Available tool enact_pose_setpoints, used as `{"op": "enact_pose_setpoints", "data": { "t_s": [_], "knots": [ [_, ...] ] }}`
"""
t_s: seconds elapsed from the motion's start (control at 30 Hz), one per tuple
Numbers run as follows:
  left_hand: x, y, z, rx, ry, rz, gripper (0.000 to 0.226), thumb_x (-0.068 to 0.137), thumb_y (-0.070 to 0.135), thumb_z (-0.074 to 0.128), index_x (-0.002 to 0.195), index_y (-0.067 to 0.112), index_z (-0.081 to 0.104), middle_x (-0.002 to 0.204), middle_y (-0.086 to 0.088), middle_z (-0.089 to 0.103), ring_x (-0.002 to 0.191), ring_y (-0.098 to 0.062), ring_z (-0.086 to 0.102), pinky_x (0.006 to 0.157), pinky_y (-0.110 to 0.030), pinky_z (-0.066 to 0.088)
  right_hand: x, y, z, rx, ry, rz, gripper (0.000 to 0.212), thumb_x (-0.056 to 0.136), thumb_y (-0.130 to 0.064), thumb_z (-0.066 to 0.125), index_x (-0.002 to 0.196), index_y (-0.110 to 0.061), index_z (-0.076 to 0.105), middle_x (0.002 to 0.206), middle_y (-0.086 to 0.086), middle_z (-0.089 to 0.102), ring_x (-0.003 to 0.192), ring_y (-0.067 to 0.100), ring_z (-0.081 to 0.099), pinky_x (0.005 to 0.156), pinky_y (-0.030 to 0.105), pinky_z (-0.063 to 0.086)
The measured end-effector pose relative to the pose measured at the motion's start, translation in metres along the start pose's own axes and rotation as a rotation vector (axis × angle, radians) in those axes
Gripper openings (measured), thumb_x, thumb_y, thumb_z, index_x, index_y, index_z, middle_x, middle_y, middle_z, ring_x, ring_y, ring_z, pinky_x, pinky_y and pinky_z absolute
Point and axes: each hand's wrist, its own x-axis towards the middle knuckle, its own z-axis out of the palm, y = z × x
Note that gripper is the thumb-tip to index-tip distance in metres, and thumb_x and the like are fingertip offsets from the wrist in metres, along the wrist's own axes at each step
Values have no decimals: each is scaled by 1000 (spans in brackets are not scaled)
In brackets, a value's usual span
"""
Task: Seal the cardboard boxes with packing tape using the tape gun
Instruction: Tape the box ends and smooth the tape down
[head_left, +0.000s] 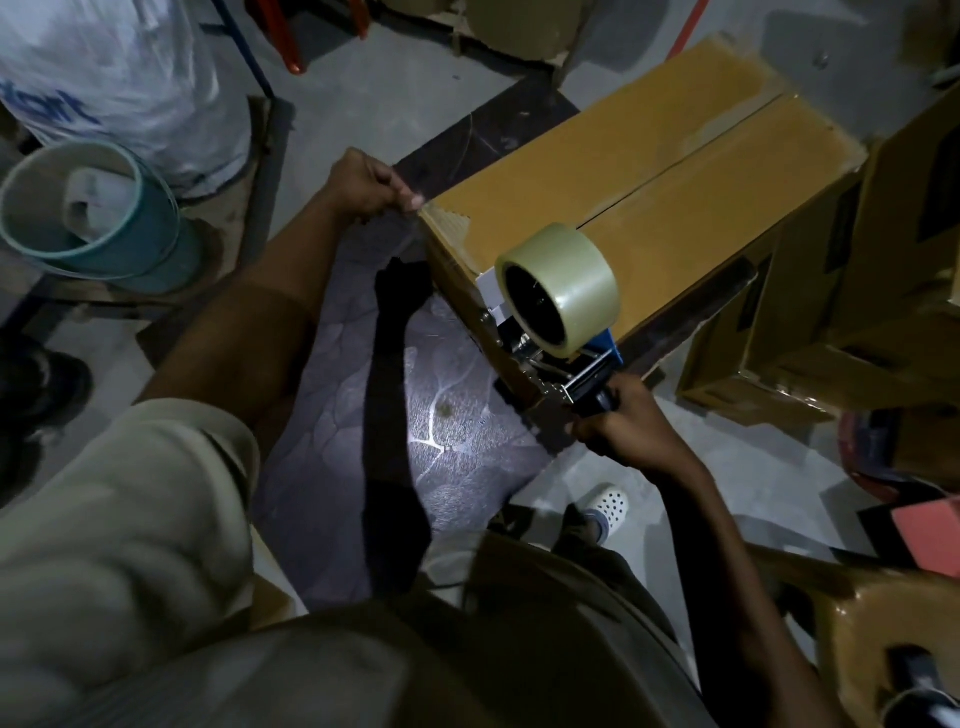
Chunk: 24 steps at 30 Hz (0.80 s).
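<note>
One long brown cardboard box on the dark mat looks untaped down its middle, my left hand pinching its near corner, my right hand gripping the blue tape gun at its near edge.

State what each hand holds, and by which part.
The right hand grips the tape gun by its handle. The left hand pinches the box at its near left corner; whether tape lies under the fingers cannot be told.

1 head-worn wide-angle view, looking forward-down, close above cardboard box.
</note>
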Motion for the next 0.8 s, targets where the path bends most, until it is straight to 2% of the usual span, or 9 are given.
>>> {"op": "enact_pose_setpoints", "data": {
  "t_s": [0.1, 0.17, 0.23, 0.3, 0.37, 0.47, 0.53, 0.67, 0.8],
  "knots": [
    [-9, -10, 17, -42, 6, -66, 32, 83, 24, 85, 108, 5, 78, 65, 15, 71, 50, 7, 59, 63, -29, 57, -1, -2, 0, 1, -8, 18, 60, 81, 23, 62, 48, -28, 58, 41, -8, 45, 34, 10, 36, 47, 24, 31],
    [-22, -22, 32, 135, 15, -106, 44, 79, 32, 86, 117, 13, 76, 101, -5, 76, 88, -10, 73, 86, -41, 58, -2, -3, 0, 6, -9, 25, 59, 81, 23, 61, 50, -26, 54, 41, -7, 43, 33, 10, 35, 46, 24, 31],
    [-32, -33, 42, 182, 148, -189, 42, 83, 37, 81, 121, 19, 75, 119, -12, 73, 113, -28, 68, 95, -40, 56, -1, 1, 0, 9, -11, 29, 46, 82, 23, 61, 60, -16, 52, 41, -6, 43, 33, 10, 36, 46, 24, 32],
    [-42, -28, 49, -74, 408, -292, 25, 93, 25, 66, 115, 17, 76, 115, -9, 75, 112, -24, 68, 93, -28, 52, 0, 1, 1, -1, -11, 38, 46, 83, 23, 62, 59, -15, 50, 42, -5, 44, 33, 12, 36, 46, 25, 33],
    [-45, -10, 53, -310, 603, -237, 25, 98, 16, 57, 112, 11, 77, 109, -6, 77, 106, -19, 69, 82, -15, 46, 1, 1, 0, -3, -5, 47, 49, 83, 22, 63, 57, -17, 48, 42, -4, 44, 33, 12, 37, 47, 26, 33],
    [-49, 22, 60, -383, 584, 57, 26, 100, 16, 52, 113, 11, 75, 113, -3, 74, 104, -14, 66, 78, -5, 41, 3, 4, -2, -10, -2, 59, 36, 83, 21, 63, 67, -10, 54, 44, -4, 47, 36, 12, 40, 48, 28, 35],
    [-47, 33, 76, -377, 497, 167, 28, 102, 20, 50, 115, 17, 74, 115, 2, 73, 106, -10, 65, 83, -8, 45, 3, 4, -3, -11, -5, 60, 31, 83, 20, 64, 69, -5, 53, 45, -2, 46, 35, 12, 39, 46, 27, 34],
    [-36, 30, 107, -566, 431, 57, 33, 103, 27, 49, 107, 7, 76, 94, 2, 75, 85, -9, 68, 73, -24, 52, 5, 3, 1, -8, -11, 63, 28, 83, 22, 62, 72, -3, 56, 46, 1, 45, 35, 12, 38, 43, 24, 33],
    [-35, 37, 119, -962, 477, -109, 34, 105, 19, 54, 87, -2, 73, 75, 1, 72, 68, -6, 65, 63, -21, 50, 8, 7, 1, -29, -18, 76, 21, 83, 21, 62, 79, 1, 58, 46, -3, 47, 35, 10, 39, 43, 24, 33]
  ]
}}
